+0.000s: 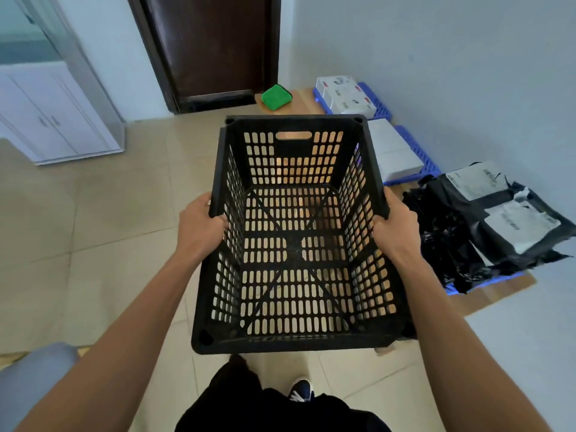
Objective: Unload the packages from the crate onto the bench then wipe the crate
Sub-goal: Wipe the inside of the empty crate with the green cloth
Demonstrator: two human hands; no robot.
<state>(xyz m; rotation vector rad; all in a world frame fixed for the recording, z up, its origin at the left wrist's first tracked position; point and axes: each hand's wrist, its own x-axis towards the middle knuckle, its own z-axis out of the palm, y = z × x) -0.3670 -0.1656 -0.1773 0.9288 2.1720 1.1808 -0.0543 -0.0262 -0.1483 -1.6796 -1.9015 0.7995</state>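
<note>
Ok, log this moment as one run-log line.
crate: empty, held | left hand, right hand: grip side rims | packages: on bench | cloth: untouched

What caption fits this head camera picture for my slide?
Both hands, left hand and right hand, grip the empty black crate; packages lie on the bench.

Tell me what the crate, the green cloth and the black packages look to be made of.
Crate: rigid black plastic, matte, judging by its moulded slotted walls and cut-out handle.
Green cloth: soft fabric, probably microfibre; it lies folded with a fuzzy surface.
Black packages: thin plastic mailer bags, glossy and crinkled, with white paper-like labels.
</note>
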